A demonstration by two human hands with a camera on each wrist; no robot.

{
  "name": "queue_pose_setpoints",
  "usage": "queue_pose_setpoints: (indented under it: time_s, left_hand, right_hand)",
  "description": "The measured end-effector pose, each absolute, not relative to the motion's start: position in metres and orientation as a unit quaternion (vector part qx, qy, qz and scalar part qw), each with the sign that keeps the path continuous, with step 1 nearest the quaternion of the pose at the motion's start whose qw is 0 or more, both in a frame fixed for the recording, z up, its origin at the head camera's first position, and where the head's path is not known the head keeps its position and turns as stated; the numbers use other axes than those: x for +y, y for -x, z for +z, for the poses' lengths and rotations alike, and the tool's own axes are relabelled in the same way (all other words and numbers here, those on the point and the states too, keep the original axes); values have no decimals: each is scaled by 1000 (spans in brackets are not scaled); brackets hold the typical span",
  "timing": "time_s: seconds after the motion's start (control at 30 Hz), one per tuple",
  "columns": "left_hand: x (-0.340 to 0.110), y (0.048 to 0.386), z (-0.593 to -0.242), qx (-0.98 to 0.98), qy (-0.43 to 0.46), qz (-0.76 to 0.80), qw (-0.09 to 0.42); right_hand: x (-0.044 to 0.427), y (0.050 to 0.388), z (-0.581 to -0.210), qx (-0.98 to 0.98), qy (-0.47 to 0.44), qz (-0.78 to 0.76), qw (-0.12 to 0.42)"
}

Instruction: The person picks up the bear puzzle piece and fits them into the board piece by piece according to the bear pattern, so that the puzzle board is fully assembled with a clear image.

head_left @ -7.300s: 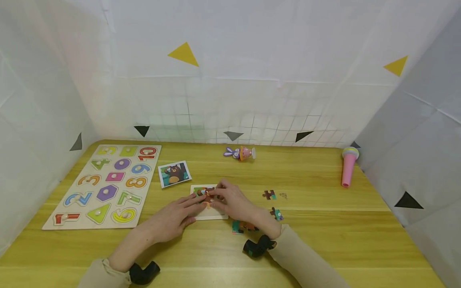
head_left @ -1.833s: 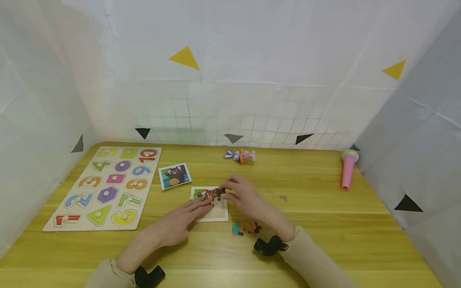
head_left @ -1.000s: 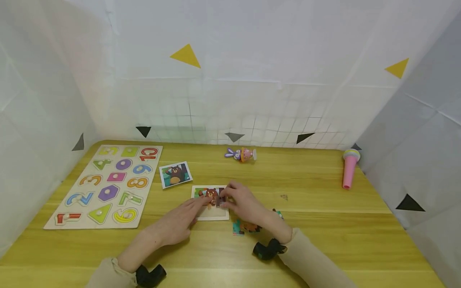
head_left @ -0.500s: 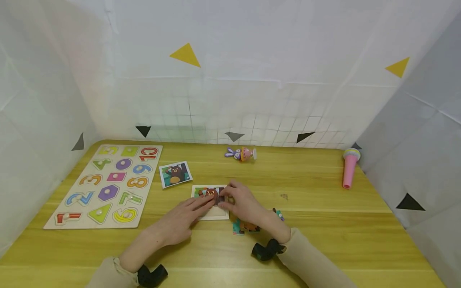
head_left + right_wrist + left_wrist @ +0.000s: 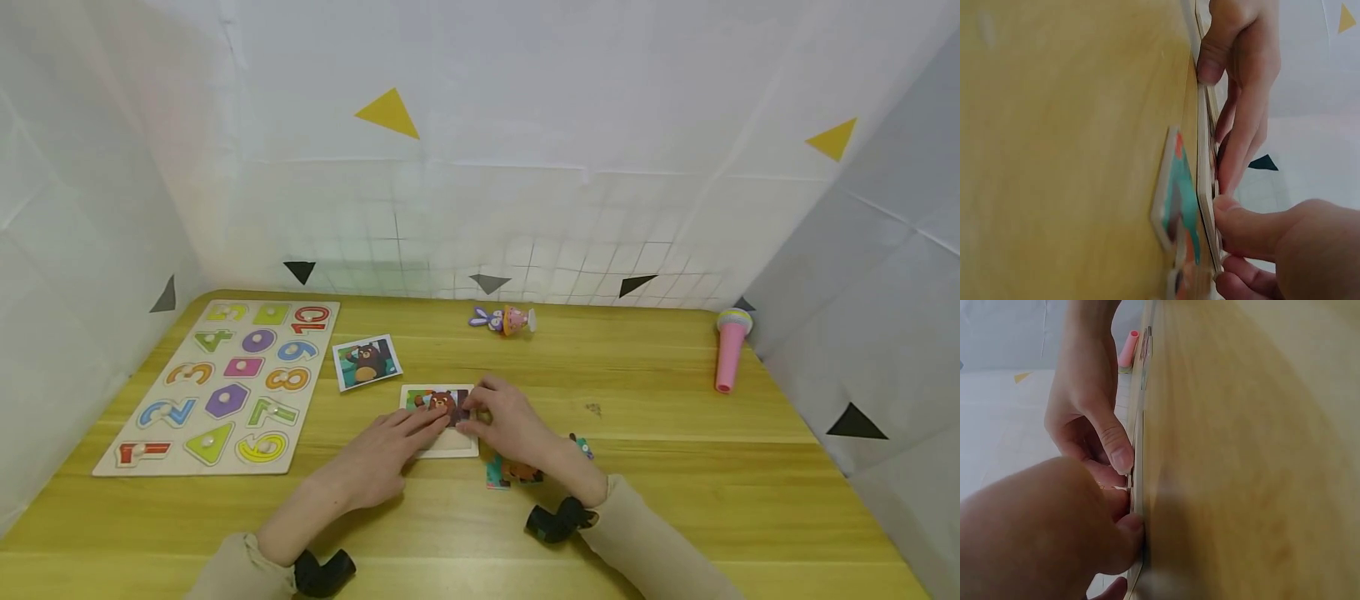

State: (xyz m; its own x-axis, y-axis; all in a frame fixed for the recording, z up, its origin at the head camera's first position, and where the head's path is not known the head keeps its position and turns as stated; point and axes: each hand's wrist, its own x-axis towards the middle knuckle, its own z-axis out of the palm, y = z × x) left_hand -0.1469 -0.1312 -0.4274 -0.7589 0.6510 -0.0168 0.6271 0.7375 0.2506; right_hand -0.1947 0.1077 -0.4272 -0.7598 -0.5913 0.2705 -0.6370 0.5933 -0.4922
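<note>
While the wooden table (image 5: 660, 517) filled the lower half of the head view, the left hand (image 5: 375, 458) lay near the centre, fingers straight on the puzzle board (image 5: 452, 445), gripping nothing. Right hand (image 5: 512, 422), just right of centre, had thumb and forefinger bent in narrow on the dark piece (image 5: 458, 417), seemingly a pinch. Puzzle board sat mid-frame, upper strip showing picture, lower part bare; dark piece at its upper right. Good handling probably meant left fingers light but steady, right fingertips squaring the piece to the rim, then an even press till flush; a sideways shove might have lifted whatever lay beside it.

Views differed. Head view alone gave printed faces clearly: number board (image 5: 242, 427) at left, bear card (image 5: 367, 363) left of centre. Right wrist view, upper right, showed the left thumb (image 5: 1210, 72) against the board's edge, plus a loose piece (image 5: 1175, 187) with pale thickness, lower centre. Left wrist view caught the right thumb (image 5: 1124, 459) low at the board; flushness couldn't be told.
</note>
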Motion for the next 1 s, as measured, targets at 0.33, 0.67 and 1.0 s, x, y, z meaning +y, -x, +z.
queue_pose_setpoints:
  time_s: [0.33,0.67,1.0]
  left_hand:
    - [-127,145,-427,932,-347,97,42]
    - [-129,144,-427,927,-364,90,34]
    - [-128,145,-428,927,-358,104,31]
  right_hand:
    - [109,195,-428,-898,-334,287,25]
    - [110,197,-431,-897,-336,286,35]
    - [110,197,-429,-887,-351,297,37]
